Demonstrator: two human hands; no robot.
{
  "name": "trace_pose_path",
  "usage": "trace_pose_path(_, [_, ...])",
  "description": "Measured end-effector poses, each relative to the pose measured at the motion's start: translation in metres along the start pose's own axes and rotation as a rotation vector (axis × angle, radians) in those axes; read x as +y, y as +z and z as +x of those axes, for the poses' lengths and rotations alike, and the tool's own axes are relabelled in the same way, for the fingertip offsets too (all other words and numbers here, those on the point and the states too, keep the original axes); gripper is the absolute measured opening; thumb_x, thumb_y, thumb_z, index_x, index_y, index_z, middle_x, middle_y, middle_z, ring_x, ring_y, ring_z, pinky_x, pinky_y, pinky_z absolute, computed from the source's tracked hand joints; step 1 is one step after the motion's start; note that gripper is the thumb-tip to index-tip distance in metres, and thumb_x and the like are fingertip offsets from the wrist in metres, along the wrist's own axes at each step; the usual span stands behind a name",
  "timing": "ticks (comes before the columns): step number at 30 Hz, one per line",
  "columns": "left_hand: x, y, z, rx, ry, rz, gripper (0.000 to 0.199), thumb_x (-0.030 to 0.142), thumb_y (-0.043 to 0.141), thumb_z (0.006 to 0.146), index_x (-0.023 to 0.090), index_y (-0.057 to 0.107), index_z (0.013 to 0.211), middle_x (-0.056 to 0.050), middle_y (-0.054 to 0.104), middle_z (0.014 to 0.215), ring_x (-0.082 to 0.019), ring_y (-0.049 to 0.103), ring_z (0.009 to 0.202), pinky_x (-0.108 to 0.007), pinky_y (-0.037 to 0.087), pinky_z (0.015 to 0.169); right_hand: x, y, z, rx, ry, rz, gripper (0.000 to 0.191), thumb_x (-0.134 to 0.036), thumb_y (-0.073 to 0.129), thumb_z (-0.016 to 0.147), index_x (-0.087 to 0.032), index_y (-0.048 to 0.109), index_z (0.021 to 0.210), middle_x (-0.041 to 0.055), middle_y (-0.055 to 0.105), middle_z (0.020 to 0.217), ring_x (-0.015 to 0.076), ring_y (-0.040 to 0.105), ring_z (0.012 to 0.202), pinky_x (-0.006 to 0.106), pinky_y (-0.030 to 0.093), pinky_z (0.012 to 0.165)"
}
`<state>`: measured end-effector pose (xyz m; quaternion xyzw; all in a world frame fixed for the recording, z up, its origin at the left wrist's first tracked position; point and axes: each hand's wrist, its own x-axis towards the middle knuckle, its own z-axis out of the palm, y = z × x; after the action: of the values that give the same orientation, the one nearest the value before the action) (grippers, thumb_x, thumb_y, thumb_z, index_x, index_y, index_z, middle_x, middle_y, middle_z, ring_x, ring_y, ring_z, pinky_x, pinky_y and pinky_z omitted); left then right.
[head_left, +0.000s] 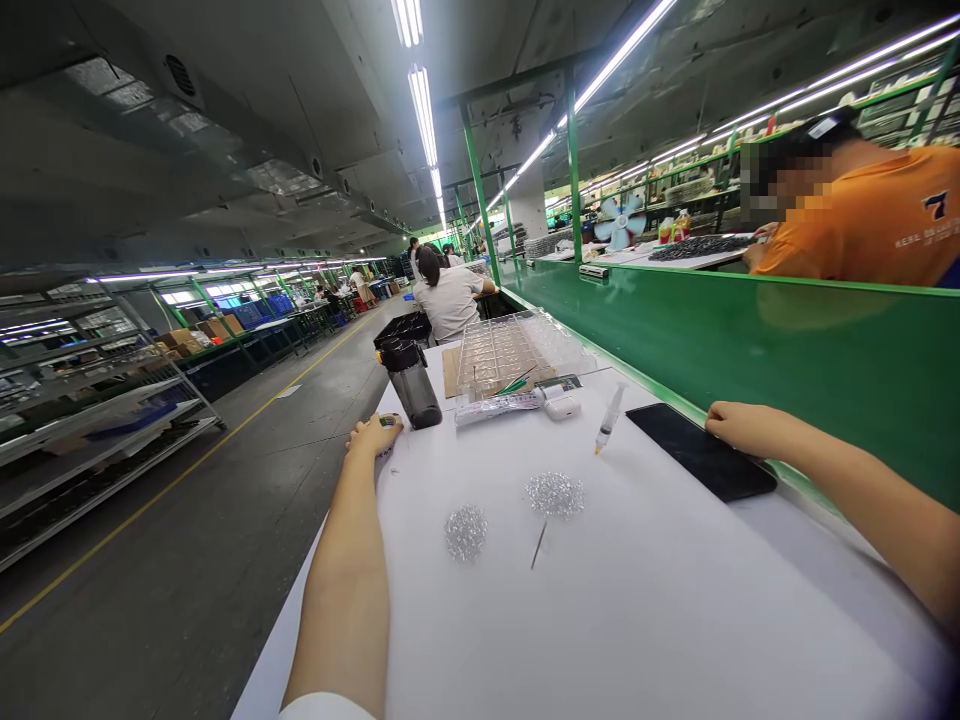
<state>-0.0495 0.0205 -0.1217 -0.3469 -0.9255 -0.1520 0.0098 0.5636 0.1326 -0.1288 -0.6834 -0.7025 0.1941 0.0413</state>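
Note:
At the table's left edge, my left hand curls its fingers round a small dark item that I cannot make out, beside a dark drinking bottle. My right hand rests with bent fingers by the raised green edge, close to a black phone; its fingertips are partly hidden. Between the hands lie two piles of tiny shiny clear pieces, a left pile and a right pile. A thin metal pin-like tool lies below the right pile. A syringe with an amber tip lies near the phone.
Clear plastic trays, a white earphone case and green-handled tweezers-like tools are at the white table's far end. A green belt runs along the right. One person sits ahead; another in orange works across the belt.

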Motion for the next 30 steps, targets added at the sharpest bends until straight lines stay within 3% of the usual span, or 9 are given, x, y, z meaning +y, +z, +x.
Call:
trace_pose_path(3, [0.004,-0.003,0.002,-0.07,-0.041,0.062,0.086,0.066,0.065,0.094,0.022,0.074,0.167,-0.033,0.064,0.177,-0.055,0.061,0.167,-0.069,0.052,0.135,0.002,0.001,0.003,-0.003,-0.003,-0.005,0.036,-0.017,0.049,0.114,-0.026,0.057,0.08,0.0084,0.075,0.084,0.0257,0.072,0.072,0.036,0.049,0.078])
trace_pose_path(11, [0.005,-0.006,0.009,-0.057,-0.076,0.1,0.08,0.065,0.066,0.096,0.019,0.075,0.16,-0.036,0.066,0.172,-0.061,0.061,0.164,-0.078,0.051,0.131,0.013,0.006,0.015,0.007,-0.03,-0.019,0.026,-0.021,0.056,0.107,-0.028,0.055,0.082,0.0074,0.074,0.081,0.0283,0.072,0.072,0.037,0.048,0.078])
trace_pose_path(19, [-0.001,-0.009,0.005,-0.078,-0.044,0.185,0.096,0.077,0.075,0.092,0.018,0.067,0.167,-0.039,0.065,0.174,-0.059,0.058,0.168,-0.071,0.053,0.129,0.008,0.004,0.012,0.013,-0.013,-0.026,0.031,-0.017,0.054,0.109,-0.026,0.058,0.081,0.0081,0.074,0.083,0.0271,0.073,0.074,0.036,0.049,0.077])
trace_pose_path(23, [-0.001,-0.013,-0.001,-0.094,-0.066,0.168,0.094,0.072,0.077,0.093,0.022,0.067,0.171,-0.036,0.063,0.176,-0.057,0.052,0.174,-0.07,0.048,0.133,0.008,0.003,0.01,0.006,-0.019,-0.021,0.028,-0.018,0.053,0.109,-0.026,0.058,0.082,0.0086,0.075,0.083,0.0272,0.072,0.072,0.037,0.048,0.078])
trace_pose_path(26, [0.001,-0.014,-0.007,-0.016,-0.128,0.084,0.092,0.068,0.076,0.097,0.024,0.065,0.176,-0.035,0.063,0.174,-0.056,0.051,0.173,-0.071,0.048,0.133,0.009,0.004,0.01,0.009,-0.026,-0.022,0.028,-0.017,0.052,0.107,-0.026,0.056,0.081,0.0084,0.073,0.079,0.0276,0.071,0.071,0.037,0.048,0.078])
trace_pose_path(30, [0.006,-0.015,-0.013,0.259,-0.15,-0.099,0.098,0.065,0.076,0.101,0.029,0.052,0.189,-0.032,0.058,0.171,-0.055,0.054,0.165,-0.072,0.053,0.128,0.008,0.004,0.011,0.015,-0.02,-0.015,0.032,-0.015,0.055,0.109,-0.025,0.057,0.079,0.0081,0.073,0.081,0.0266,0.072,0.073,0.036,0.048,0.077])
